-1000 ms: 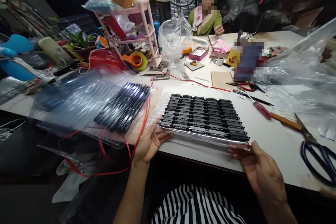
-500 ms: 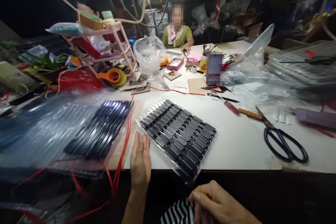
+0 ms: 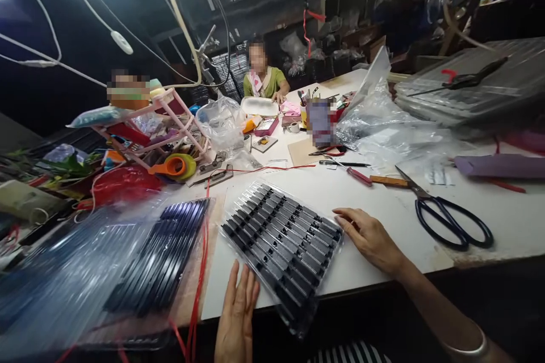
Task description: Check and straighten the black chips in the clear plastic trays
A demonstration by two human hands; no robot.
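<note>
A clear plastic tray point(image 3: 283, 244) filled with rows of black comb-like parts lies on the white table, turned at an angle, its near corner jutting past the table edge. Beside its lower left side is my left hand point(image 3: 240, 306), fingers extended and palm turned towards the tray. My right hand point(image 3: 366, 232) is at the tray's right corner, fingers slightly curved and apart, fingertips near or touching the rim. Left of the tray lies a plastic-covered stack of long black strips point(image 3: 166, 255), with red string point(image 3: 205, 255) hanging between them.
Large scissors point(image 3: 443, 210) lie at the right beside an orange-brown handle and a red-handled tool point(image 3: 359, 176). Clear plastic bags point(image 3: 383, 130) spread behind. A pink rack point(image 3: 170, 119) stands back left. A person point(image 3: 266, 82) in green sits across the table point(image 3: 383, 272).
My right hand has risen from below the table edge to the tray's right corner, and its fingers have opened. The camera view has shifted, with more of the background above showing.
</note>
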